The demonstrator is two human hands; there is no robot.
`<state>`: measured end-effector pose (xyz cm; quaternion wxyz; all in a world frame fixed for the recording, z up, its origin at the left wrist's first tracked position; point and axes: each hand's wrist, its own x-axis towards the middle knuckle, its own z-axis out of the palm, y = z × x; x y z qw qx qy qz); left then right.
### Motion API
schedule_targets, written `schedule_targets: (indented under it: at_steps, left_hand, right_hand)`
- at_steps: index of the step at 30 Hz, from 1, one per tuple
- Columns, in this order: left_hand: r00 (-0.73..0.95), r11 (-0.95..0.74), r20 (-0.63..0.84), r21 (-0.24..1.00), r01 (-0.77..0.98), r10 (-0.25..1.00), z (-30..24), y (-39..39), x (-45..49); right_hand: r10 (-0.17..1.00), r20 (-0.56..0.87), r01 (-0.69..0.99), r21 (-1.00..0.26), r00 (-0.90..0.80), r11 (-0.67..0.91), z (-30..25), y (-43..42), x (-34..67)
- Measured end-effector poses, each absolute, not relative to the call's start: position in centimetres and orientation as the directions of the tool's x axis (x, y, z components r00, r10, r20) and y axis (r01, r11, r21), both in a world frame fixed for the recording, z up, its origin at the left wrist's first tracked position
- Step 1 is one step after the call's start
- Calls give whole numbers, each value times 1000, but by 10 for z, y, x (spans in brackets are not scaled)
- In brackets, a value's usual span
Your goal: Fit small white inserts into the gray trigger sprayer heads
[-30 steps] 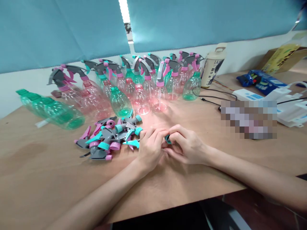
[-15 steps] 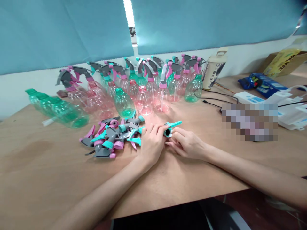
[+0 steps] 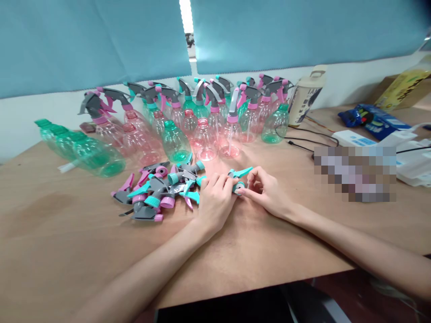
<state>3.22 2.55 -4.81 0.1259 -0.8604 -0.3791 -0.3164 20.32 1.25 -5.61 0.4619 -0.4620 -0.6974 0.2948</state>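
Note:
My left hand (image 3: 217, 199) is closed around a grey and teal trigger spray head (image 3: 239, 186), whose collar opening faces me. The hand covers much of its body, and the teal trigger sticks out to the upper right. My right hand (image 3: 267, 190) is beside the collar, its thumb against the rim. Its fingers are curled but apart from the thumb, with no firm hold visible. Left of my left hand lies a pile of loose spray heads (image 3: 158, 193) in grey, pink and teal. Behind the hands stand a clear pink bottle (image 3: 204, 146) and a green bottle (image 3: 175, 143), both without spray heads.
Several bottles with spray heads (image 3: 232, 130) stand along the back. Green bottles (image 3: 97, 154) line the left. To the right are a cream drink bottle (image 3: 306, 96), black cable (image 3: 303, 147), blue packet (image 3: 373, 121), white power strips (image 3: 353, 138) and a blurred-out patch. The table's front edge is close.
My right fingers have moved away from the spray head's collar, opening a gap, while the thumb stays at the rim. My left hand keeps its hold. The camera view has shifted slightly.

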Motion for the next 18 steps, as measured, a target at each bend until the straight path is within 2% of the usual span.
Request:
schedule_targets:
  at_steps: [7, 13, 18]
  left_hand:
    - [513, -699, 671, 10, 715, 535, -48, 25, 30]
    - [517, -674, 670, -34, 738, 532, -49, 27, 30]
    - [523, -667, 666, -51, 743, 531, -49, 25, 30]
  right_hand:
    - [943, 245, 229, -927, -223, 295, -52, 15, 206]
    - [953, 62, 73, -993, -298, 88, -52, 20, 212]
    - [960, 105, 11, -994, -260, 111, -53, 19, 209]
